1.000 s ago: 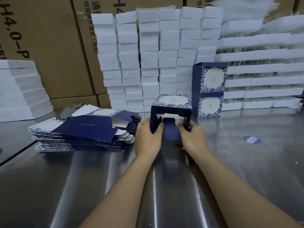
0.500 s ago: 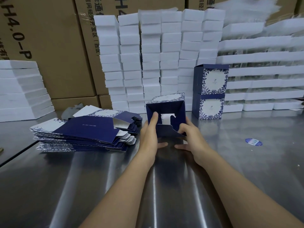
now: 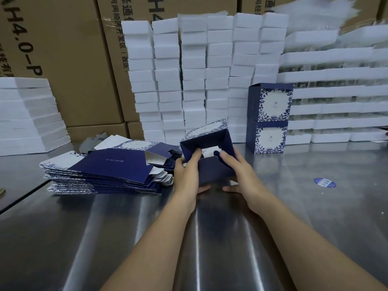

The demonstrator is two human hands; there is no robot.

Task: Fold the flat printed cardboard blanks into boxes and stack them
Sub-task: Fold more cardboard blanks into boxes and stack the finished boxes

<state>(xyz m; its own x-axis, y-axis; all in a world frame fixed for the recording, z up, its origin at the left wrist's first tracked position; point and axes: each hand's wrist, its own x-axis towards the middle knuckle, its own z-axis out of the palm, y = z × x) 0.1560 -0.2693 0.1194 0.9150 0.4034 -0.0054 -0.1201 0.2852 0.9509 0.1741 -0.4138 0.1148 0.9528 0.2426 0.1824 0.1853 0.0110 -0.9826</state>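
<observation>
One half-folded box (image 3: pixel 210 137), tilted, mid-worktop (image 3: pixel 210 238). The left hand (image 3: pixel 186 175) has its grip curled into the open end, and the right hand (image 3: pixel 241 171) has its grip pinching the front flap. Two finished boxes (image 3: pixel 270 101) are stacked back right, with one pile of flat blanks (image 3: pixel 109 171) just left. Wide steel nearside and right, with one blue sticker (image 3: pixel 325 182).

Brightness: bright, even indoor light with a cool bluish cast
Source: overhead; long pale streaks run down the steel table (image 3: pixel 336 206) toward the viewer
Glare: soft sheen on the metal; the white foam stacks (image 3: pixel 193 80) are nearly washed out, their seams faint
Shadows: soft and short, under the pile of flat blanks (image 3: pixel 109 166)
Blur: centre sharp; upper right corner smeared and feathery
Distortion: wide-angle; brown cartons (image 3: pixel 69 59) and stacks lean outward at the edges
</observation>
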